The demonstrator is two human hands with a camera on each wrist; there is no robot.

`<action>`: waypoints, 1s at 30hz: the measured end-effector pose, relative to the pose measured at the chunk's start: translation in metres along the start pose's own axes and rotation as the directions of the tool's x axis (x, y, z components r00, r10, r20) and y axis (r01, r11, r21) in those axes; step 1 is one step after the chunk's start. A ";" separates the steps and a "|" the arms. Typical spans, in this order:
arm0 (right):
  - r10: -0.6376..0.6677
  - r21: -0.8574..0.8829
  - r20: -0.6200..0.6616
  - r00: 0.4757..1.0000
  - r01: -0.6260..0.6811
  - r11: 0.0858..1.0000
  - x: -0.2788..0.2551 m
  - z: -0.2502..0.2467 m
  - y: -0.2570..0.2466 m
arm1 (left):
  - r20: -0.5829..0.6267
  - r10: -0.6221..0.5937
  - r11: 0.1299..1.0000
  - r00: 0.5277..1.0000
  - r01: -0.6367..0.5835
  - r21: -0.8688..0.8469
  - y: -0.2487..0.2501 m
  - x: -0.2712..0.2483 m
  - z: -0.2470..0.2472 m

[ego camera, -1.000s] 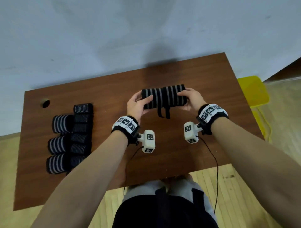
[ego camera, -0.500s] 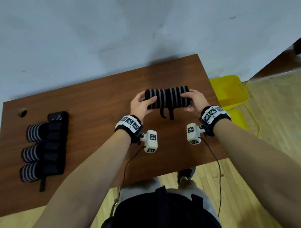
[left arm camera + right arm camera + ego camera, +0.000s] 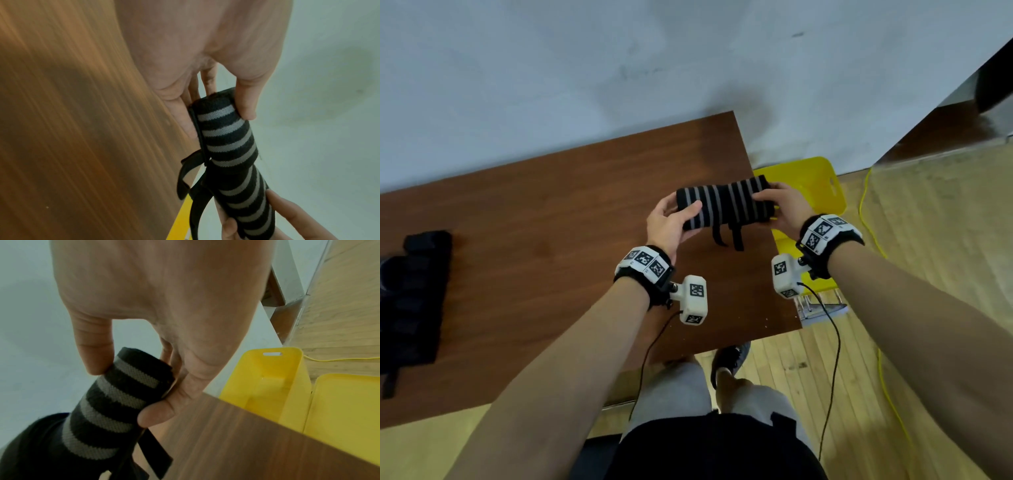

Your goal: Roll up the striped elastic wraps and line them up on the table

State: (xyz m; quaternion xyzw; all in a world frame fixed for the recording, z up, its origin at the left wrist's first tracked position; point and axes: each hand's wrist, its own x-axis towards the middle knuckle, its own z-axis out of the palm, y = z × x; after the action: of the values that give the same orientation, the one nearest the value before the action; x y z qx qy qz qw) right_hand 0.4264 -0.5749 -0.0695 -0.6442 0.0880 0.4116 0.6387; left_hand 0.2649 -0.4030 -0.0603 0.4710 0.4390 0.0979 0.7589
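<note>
We hold one rolled striped wrap up off the tabletop, near its right edge — left hand gripping the left end, thumb over the top and fingers underneath, right hand pinching the right end the same way. In the wrist views the roll looks tight, two black strap tails dangling from its middle. Finished rolls sit in a dark, blurred cluster at the far left of the tabletop, well apart from us. A yellow bin stands just past the tabletop's right edge, below our right hand.

Step, as we judge it: rolling is done for this one, placing is not. Next move calls for carrying it left to the cluster and setting it down parallel to the others — keeping both ends squeezed so it doesn't unwind, tails tucked or laid flat.
</note>
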 end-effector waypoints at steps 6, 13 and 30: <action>0.004 0.010 -0.055 0.998 -0.004 1.000 0.006 -0.049 -0.013 | 0.055 -0.015 1.000 0.998 0.014 0.019 -0.008 0.010 0.049; 0.005 0.009 -0.095 0.996 -0.004 1.000 0.008 -0.077 -0.018 | 0.100 -0.074 0.997 0.992 0.075 -0.004 -0.017 0.023 0.076; 0.060 -0.019 -0.001 0.998 -0.060 0.998 0.053 -0.204 -0.040 | -0.036 -0.049 0.999 0.998 0.049 -0.014 -0.056 0.028 0.196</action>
State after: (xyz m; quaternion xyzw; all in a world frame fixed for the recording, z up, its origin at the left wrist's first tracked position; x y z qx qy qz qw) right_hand 0.5716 -0.7292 -0.1050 -0.6474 0.1033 0.4312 0.6199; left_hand 0.4153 -0.5412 -0.0878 0.4530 0.4636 0.0909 0.7560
